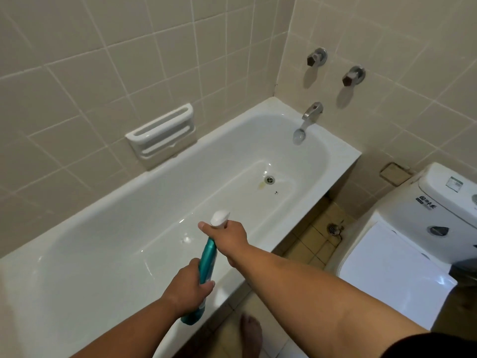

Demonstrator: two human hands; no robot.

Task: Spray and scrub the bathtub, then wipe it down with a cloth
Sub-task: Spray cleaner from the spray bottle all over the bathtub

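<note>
A white bathtub (144,192) runs from lower left to upper right, its drain (269,179) near the far end beside a yellowish stain. I hold a teal spray bottle (207,259) with a white trigger head (219,218) over the tub's near rim. My left hand (189,285) grips the bottle's body. My right hand (224,235) grips the neck under the white head, which points toward the drain. No cloth or scrubber is in view.
A metal spout (308,120) and two wall taps (317,57) (353,76) sit at the tub's far end. A white soap holder (161,133) is set in the tiled wall. A toilet (402,249) stands at right. My bare foot (250,334) is on the floor tiles.
</note>
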